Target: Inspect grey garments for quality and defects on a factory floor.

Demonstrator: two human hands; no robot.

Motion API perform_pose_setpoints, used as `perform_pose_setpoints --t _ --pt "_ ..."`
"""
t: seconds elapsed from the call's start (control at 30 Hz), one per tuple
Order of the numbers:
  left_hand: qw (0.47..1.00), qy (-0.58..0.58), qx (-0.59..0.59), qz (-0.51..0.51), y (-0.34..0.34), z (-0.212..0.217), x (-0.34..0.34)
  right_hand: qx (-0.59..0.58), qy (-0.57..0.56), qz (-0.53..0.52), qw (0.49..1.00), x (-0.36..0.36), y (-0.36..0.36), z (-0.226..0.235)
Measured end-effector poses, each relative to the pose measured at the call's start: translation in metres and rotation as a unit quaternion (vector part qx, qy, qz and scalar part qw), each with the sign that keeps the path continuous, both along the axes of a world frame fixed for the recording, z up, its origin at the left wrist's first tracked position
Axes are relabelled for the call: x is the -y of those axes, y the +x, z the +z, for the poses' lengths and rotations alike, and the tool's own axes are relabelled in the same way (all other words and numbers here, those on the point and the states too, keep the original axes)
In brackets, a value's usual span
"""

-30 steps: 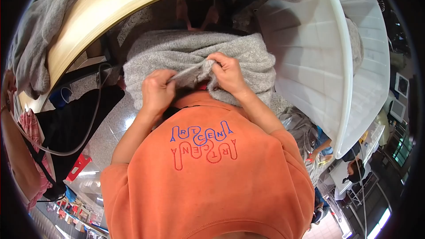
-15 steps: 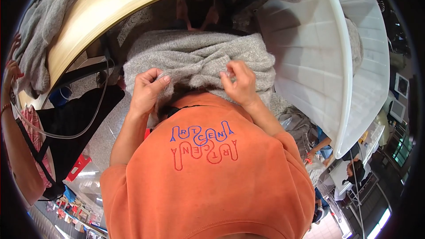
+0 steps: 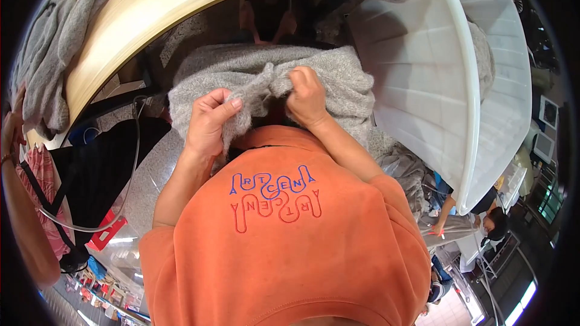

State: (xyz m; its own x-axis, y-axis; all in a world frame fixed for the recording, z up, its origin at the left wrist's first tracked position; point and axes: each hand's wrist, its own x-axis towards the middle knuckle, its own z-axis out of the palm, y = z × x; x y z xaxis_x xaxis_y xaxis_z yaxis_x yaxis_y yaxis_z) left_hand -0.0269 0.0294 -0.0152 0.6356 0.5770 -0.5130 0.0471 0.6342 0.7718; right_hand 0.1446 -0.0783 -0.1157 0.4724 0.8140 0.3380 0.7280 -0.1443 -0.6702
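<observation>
Wooden bench (image 3: pixel 121 30) curves across the far left, grey knitwear heaped on it. Nearer, both hands, left hand (image 3: pixel 208 122) and right hand (image 3: pixel 307 98), have fingers closed on a grey knitted garment (image 3: pixel 254 78) held at chest height. Bunched fabric could slip or stretch if tugged unevenly.

1. A curved light wooden tabletop (image 3: pixel 130 21) spans the upper left.
2. Grey knitted garments (image 3: pixel 45 66) lie draped over its edge.
3. A large white plastic bin (image 3: pixel 447 78) stands at right.
4. The glossy floor (image 3: pixel 145 175) reflects overhead light.
</observation>
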Motion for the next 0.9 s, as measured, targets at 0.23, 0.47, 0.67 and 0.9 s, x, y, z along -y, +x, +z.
perform_pose_setpoints --t 0.23,0.47,0.67,0.9 --pt "0.999 0.033 0.004 0.036 -0.002 -0.013 -0.009 -0.404 0.004 -0.057 0.913 0.037 0.015 0.006" --pt "0.998 -0.016 0.034 0.057 -0.001 -0.007 -0.015 -0.368 -0.169 0.046 0.913 0.053 0.036 0.027" --pt "0.998 -0.027 0.027 0.044 -0.002 -0.01 -0.012 -0.35 -0.072 0.023 0.934 0.046 0.032 0.048" --pt "1.0 -0.009 0.015 0.001 0.003 -0.007 -0.004 -0.273 0.055 0.173 0.945 0.026 0.012 0.096"
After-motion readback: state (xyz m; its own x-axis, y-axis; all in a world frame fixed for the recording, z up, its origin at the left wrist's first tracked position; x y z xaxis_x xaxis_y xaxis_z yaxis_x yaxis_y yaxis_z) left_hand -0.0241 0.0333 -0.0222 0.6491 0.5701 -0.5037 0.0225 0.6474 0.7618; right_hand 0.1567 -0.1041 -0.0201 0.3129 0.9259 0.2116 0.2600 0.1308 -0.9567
